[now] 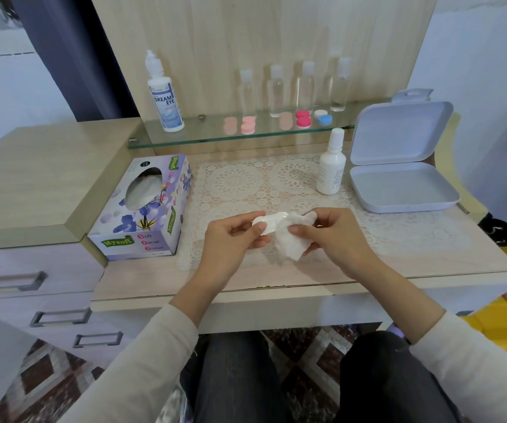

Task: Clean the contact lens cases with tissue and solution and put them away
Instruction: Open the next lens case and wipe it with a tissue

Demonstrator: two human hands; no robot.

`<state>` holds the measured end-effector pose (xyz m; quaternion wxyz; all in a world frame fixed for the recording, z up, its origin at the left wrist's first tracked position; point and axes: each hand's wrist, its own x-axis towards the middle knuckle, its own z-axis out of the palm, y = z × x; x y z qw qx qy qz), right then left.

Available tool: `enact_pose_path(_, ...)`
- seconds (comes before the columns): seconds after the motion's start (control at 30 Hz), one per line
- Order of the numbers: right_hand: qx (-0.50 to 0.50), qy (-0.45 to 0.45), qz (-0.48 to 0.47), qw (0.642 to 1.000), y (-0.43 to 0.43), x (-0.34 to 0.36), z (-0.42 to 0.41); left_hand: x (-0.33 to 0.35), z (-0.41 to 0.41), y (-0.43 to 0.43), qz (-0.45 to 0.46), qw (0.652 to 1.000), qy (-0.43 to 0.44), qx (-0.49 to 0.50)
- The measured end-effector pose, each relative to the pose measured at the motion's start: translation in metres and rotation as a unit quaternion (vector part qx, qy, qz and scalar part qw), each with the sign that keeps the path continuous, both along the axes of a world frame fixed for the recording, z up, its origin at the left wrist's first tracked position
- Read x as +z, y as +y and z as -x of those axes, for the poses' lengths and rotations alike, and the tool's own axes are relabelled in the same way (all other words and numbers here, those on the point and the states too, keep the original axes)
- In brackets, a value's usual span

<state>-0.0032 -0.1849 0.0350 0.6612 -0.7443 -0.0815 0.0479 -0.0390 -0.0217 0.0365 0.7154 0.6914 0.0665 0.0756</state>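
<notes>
Head view: the left hand [234,239] pinches a smooth white plastic lens case [269,222] by one end above the lace mat [261,181]. The right hand [328,236] grips a crumpled soft tissue [289,242] pressed against the case's other well. A rectangular tissue box [145,209] and an open grey hinged box [398,166] flank them.
</notes>
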Motion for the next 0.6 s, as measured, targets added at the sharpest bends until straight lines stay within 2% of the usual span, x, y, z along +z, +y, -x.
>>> enact_pose_path(0.17,-0.004,-0.033,0.025,0.999,0.0031,0.0017,-0.0026,0.0007,0.0010,-0.0017,-0.058,0.998,0.007,-0.026)
enact_pose_path(0.6,0.054,0.016,-0.022,0.998,-0.0016,-0.0007,-0.0036,0.0012,-0.0016,-0.0007,-0.065,0.997,0.029,-0.030)
